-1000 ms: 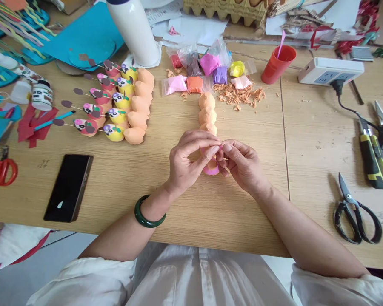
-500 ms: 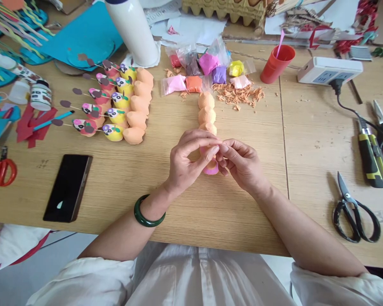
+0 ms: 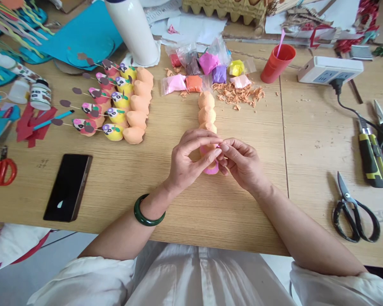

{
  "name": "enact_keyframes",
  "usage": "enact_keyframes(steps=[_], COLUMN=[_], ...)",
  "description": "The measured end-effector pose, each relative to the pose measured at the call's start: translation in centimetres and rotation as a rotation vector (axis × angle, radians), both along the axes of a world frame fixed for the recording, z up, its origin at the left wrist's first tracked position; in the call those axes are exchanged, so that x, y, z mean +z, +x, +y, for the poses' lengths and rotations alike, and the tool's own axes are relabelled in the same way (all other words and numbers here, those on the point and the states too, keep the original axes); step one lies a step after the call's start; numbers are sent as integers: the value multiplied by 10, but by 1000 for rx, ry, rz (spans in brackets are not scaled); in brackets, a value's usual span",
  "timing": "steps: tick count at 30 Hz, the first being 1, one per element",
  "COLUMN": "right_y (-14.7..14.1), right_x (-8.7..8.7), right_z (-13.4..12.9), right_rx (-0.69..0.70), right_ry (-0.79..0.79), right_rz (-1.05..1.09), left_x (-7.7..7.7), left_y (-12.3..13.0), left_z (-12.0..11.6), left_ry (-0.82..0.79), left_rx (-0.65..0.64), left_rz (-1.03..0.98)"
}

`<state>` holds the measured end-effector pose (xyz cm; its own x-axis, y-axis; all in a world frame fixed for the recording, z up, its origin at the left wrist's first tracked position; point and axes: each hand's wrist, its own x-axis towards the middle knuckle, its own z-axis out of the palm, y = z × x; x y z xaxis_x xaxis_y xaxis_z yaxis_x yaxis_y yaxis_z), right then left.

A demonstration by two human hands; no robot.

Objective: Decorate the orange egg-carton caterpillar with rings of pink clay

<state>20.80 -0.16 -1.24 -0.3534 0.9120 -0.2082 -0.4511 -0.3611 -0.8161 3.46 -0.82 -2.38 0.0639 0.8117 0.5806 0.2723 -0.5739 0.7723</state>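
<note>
Pinched in our right hand (image 3: 247, 163) is a tiny pink bit (image 3: 218, 145), with the fingertips of our left hand (image 3: 188, 155) right by it (we can't tell if they squeeze too). It is over the pink end of an orange egg-cup strip (image 3: 207, 114), toward the table's (image 3: 252, 225) near edge. Nearer the far edge, clear bags (image 3: 217, 46) hold bright lumps, and a red cup (image 3: 277, 66) holds a pink stick (image 3: 281, 41).
</note>
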Motion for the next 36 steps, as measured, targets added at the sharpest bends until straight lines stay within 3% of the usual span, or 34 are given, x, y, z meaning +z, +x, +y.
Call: enact_keyframes(steps=[30, 36], right_y=[3, 9], right_x=[1, -7], right_z=[2, 11], right_rx=[71, -137], right_ry=[-41, 42], right_rz=[18, -88], left_x=[0, -3], left_y=[-2, -7], left_z=[3, 4], left_ry=[29, -132], left_rx=[12, 26], left_rz=[-17, -174])
